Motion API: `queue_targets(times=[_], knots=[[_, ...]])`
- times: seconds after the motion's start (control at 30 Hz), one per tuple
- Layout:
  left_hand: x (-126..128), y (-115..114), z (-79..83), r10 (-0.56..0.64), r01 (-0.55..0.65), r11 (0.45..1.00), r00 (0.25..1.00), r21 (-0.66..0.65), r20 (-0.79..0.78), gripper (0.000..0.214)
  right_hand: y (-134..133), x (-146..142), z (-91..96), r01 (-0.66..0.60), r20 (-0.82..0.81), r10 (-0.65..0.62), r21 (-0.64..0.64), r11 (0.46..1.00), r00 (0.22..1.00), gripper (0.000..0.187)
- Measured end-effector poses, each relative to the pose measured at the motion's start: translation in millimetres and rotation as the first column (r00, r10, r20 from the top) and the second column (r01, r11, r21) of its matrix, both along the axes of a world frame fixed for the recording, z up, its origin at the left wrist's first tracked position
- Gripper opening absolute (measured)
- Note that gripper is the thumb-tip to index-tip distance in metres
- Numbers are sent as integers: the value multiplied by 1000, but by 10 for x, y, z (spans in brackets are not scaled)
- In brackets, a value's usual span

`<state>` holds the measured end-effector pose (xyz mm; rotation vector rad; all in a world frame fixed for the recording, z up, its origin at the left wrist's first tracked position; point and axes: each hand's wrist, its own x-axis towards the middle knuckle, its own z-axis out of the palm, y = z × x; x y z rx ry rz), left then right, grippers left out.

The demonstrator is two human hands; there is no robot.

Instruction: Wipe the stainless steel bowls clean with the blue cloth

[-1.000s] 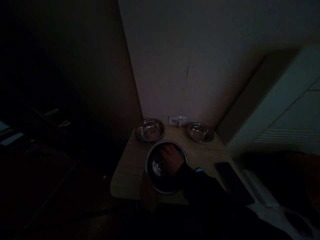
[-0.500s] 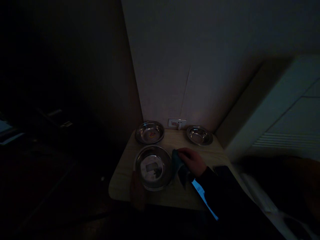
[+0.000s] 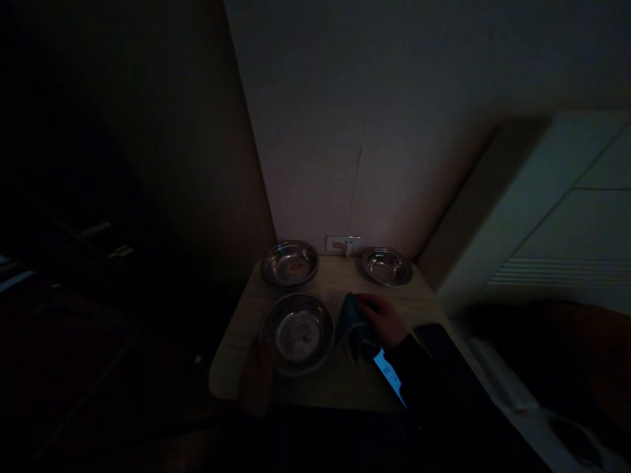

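Observation:
A round, shallow stainless steel dish (image 3: 298,335) is near the front of the small table. My left hand (image 3: 256,374) is at its left rim, closed on the edge as far as the dim light shows. My right hand (image 3: 382,318) pinches a teal cloth (image 3: 351,322), which hangs in folds just right of the dish. Behind sit more steel dishes: a stack of them (image 3: 290,264) at the back left, the top one with a coloured mark inside, and a smaller one (image 3: 387,267) at the back right.
The light wooden table (image 3: 231,358) stands against a wall with a socket and plug (image 3: 344,244). A phone with a lit screen (image 3: 389,373) lies by my right forearm, and a dark phone (image 3: 436,340) farther right. A pale cabinet (image 3: 493,223) rises at right.
The view has shifted slightly. My left hand has slid a little down and left along the dish, and the reflection in the dish has changed. My right hand still holds the cloth.

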<state>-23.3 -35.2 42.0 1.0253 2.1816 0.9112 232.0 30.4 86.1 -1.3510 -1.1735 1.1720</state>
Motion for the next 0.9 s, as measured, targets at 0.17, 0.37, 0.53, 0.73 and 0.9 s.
queue_targets(times=[0.17,0.37,0.53,0.73,0.9], knots=[[160,-160,206,-4,84,946,969,312,-247,55,21,-20,-56,44,-70,-46,-42,998,996,39],[749,-135,542,-697,630,659,717,411,19,76,-130,-145,89,-63,-156,51,-68,996,986,51],[816,83,675,-593,479,780,771,403,232,44,-383,-68,301,-395,-9,397,83,915,918,66],[651,165,630,-508,387,843,801,374,317,38,-360,84,375,-394,175,371,121,911,912,35],[710,131,511,-350,199,920,804,337,481,39,-423,46,272,-280,151,265,89,956,952,33]])
